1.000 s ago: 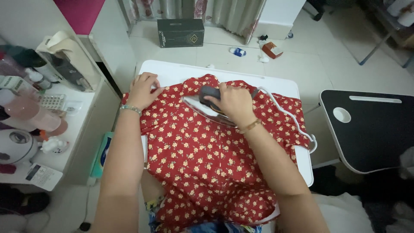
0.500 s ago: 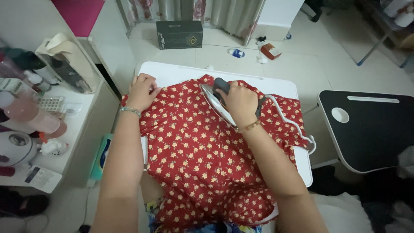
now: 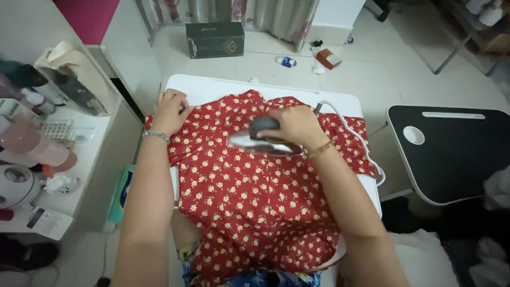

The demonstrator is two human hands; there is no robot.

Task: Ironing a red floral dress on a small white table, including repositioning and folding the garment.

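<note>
Red floral garment (image 3: 249, 202) lies spread flat over a white bench (image 3: 212, 87), its near hem hanging off the edge toward the person and its collar end at the far side. Right hand (image 3: 295, 125) is clamped on the dark handle of an iron (image 3: 264, 141); the iron sits sole-down on the cloth, about mid-width, in the upper half of the garment. A white cord (image 3: 356, 138) runs from the iron's rear and loops down the bench's right edge. Left hand (image 3: 170, 109) lies on the garment's far left corner, fingers curled and pressing the fabric to the bench; I can't tell whether it pinches the cloth. A beaded bracelet is on the left wrist, a thin one on the right. Left of the bench: a white shelf (image 3: 90, 154) crowded with bottles. Right: a black tray table (image 3: 451, 154). Farther back on the floor: a dark box (image 3: 215, 40).
</note>
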